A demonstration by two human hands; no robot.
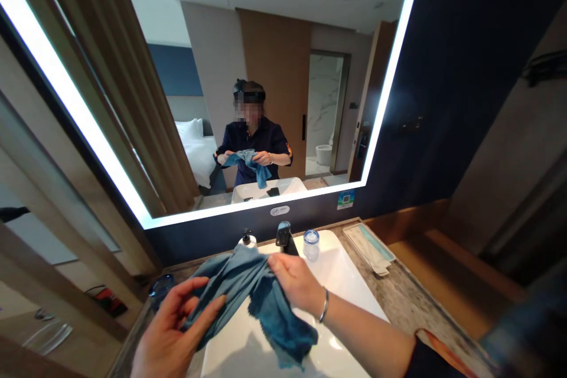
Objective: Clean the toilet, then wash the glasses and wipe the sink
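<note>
- A crumpled blue cloth (234,277) is held up above a white sink (348,277), stretched between two bare hands, with a loose end dangling over the basin at 5 o'clock.
- At 7 o'clock from the cloth, the left hand (170,331) grips one side, thumb in front and fingers curled around the fabric.
- At 3 o'clock, the right hand (295,280) pinches the other side between thumb and bent fingers; a silver bracelet (325,305) circles its wrist.
- Beyond the cloth at 12 o'clock stands a pump bottle (248,240), partly hidden; at 2 o'clock, a dark faucet (283,235) and, farther along, a clear glass (311,248).
- At 9 o'clock, a blue glass (162,284) stands on the stone-patterned counter (410,295); toward 3 o'clock lies a tray of flat packets (370,248).
- At 12 o'clock on the wall, a lit mirror (283,59) reflects the person holding the cloth.
</note>
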